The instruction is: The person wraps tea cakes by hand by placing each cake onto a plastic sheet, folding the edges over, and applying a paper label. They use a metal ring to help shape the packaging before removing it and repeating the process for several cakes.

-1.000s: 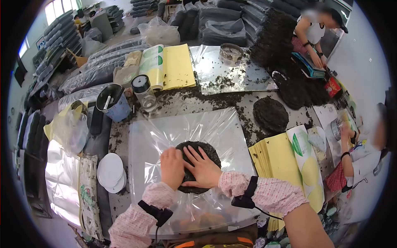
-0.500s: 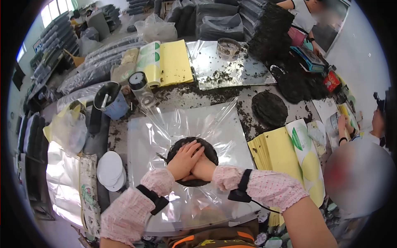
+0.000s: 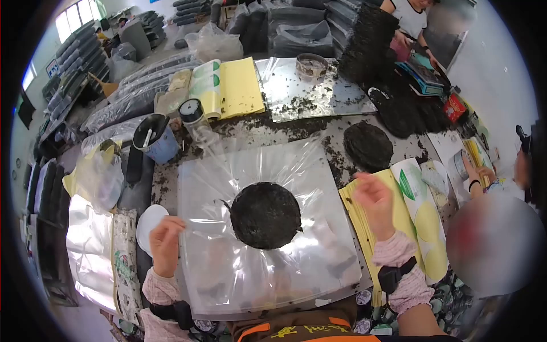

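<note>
A round, flat dark cake of seaweed-like sheets [image 3: 265,215] lies in the middle of a clear plastic film [image 3: 228,282] spread over the work board. Neither of my hands touches it. My left hand [image 3: 165,242] is beside the film's left edge, in front of white round discs [image 3: 149,222]; its fingers are curled together, and whatever may be pinched there is hidden. Above the yellow paper stack [image 3: 364,211] on the right is my right hand [image 3: 376,202], raised, its bent fingers slightly apart and a little blurred, with nothing visible in them.
Another dark round cake [image 3: 368,146] sits at the back right. A blue cup [image 3: 156,139] and a clear jar with a black lid [image 3: 194,117] stand at the back left. Dark crumbs cover the table behind the film. Two people work on the right side.
My hands have lifted off the dark cake, where they were pressing one over the other. The left has moved left and the right has moved right and away, uncovering the cake.
</note>
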Demonstrator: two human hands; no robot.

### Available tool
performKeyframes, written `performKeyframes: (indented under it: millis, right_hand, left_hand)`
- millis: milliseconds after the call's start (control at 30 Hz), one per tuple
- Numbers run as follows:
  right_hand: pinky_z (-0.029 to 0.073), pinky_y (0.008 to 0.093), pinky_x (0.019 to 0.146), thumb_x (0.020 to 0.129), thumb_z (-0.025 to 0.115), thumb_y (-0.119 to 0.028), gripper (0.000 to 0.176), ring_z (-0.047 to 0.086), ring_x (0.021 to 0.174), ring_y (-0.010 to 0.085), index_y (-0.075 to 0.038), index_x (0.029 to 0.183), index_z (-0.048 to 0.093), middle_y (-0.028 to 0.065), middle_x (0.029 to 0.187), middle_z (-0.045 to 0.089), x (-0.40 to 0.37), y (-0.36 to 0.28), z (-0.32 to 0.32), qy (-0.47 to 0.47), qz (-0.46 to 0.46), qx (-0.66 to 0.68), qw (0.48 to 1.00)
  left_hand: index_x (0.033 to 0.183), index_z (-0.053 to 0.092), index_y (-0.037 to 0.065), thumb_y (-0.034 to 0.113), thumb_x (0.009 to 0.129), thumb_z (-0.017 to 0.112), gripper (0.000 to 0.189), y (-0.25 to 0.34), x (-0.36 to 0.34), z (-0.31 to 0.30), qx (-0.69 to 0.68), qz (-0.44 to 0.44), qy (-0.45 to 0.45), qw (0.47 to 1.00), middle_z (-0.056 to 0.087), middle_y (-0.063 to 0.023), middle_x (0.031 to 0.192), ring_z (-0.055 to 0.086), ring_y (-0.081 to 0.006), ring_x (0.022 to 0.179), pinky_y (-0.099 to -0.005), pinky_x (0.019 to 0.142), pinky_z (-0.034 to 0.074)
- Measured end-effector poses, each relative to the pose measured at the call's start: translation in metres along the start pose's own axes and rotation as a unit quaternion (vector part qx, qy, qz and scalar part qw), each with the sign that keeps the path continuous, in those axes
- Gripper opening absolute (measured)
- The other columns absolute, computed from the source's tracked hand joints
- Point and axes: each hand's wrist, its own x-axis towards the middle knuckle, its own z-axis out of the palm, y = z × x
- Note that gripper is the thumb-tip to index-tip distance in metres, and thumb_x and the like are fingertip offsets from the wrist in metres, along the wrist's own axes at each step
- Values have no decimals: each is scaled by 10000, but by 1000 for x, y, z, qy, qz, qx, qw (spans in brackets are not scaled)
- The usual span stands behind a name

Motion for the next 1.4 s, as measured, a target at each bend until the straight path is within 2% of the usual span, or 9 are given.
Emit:
performKeyframes:
  millis: [167, 533, 667, 767, 867, 1000, 1167, 1333, 1400]
  right_hand:
    - [473, 381, 1016, 862, 745, -228, 633, 633, 1141, 358, -27, 1405, 490, 239, 1180, 667, -14, 62, 27, 48, -100, -467, 877]
    - [536, 308, 762, 911, 732, -172, 441, 705, 809, 134, 19, 1276, 575, 106, 852, 739, -14, 2, 0, 86, 150, 46, 984]
    - [517, 259, 750, 929, 669, -66, 303, 647, 783, 99, 44, 1206, 620, 27, 780, 663, -43, 6, 41, -169, 101, -31, 980]
    - [520, 303, 824, 897, 693, -55, 314, 651, 769, 102, 23, 1196, 638, 12, 775, 654, -8, -36, 5, 72, 71, 212, 972]
    - [485, 381, 989, 853, 734, -53, 421, 674, 957, 176, 16, 1246, 600, 56, 934, 665, -4, 1, -24, 215, 67, 123, 966]
    - [187, 448, 1236, 627, 980, -279, 1239, 191, 1532, 334, 37, 1557, 225, 243, 1629, 212, -76, 105, 89, -53, -16, 33, 998]
    - [451, 413, 1053, 830, 811, -154, 834, 527, 1298, 370, 7, 1512, 359, 215, 1403, 526, -2, 9, 170, 17, -182, -63, 981]
    - [535, 423, 825, 937, 620, -59, 437, 643, 954, 388, -16, 1364, 539, 184, 1092, 666, 6, 12, 182, -93, -188, -158, 965]
    - [535, 414, 798, 962, 589, -93, 362, 650, 921, 362, -10, 1314, 561, 174, 1051, 673, -4, 16, 181, -83, -180, -133, 971]
  left_hand:
    - [1235, 549, 13, 273, 827, 785, 538, -84, -5, 27, 342, 290, 5, 894, 588, -152, 1241, 600, -318, 1110, -438, 966, 470]
    - [989, 667, 80, 176, 778, 809, 272, -36, 13, 177, 289, 167, 12, 943, 688, -72, 885, 651, -294, 936, -434, 959, 439]
    - [1023, 663, 77, 141, 759, 802, 305, -24, 15, 175, 293, 166, -7, 941, 694, -86, 930, 648, -303, 960, -435, 999, 425]
    - [1041, 664, 79, 129, 746, 800, 328, -29, 6, 172, 302, 168, -17, 938, 695, -86, 948, 646, -304, 970, -438, 1019, 417]
    - [1073, 668, 86, 118, 748, 787, 348, -29, 11, 174, 295, 190, -9, 937, 693, -77, 974, 640, -300, 989, -437, 1037, 405]
    - [1082, 663, 89, 117, 750, 779, 353, -29, 13, 178, 290, 181, -8, 940, 690, -70, 977, 636, -296, 999, -438, 1043, 400]
    - [1163, 641, 92, 125, 744, 769, 439, -26, 9, 171, 311, 200, -23, 929, 681, -85, 1031, 619, -315, 1053, -436, 1040, 402]
    - [1491, 354, 16, 149, 750, 767, 859, -45, 51, 137, -286, -17, 141, 948, 468, -133, 1470, 459, -268, 1348, -433, 1180, 292]
    - [1495, 362, -2, 252, 746, 812, 910, -6, 50, 153, -159, 40, -35, 986, 469, -150, 1468, 457, -295, 1350, -464, 1175, 290]
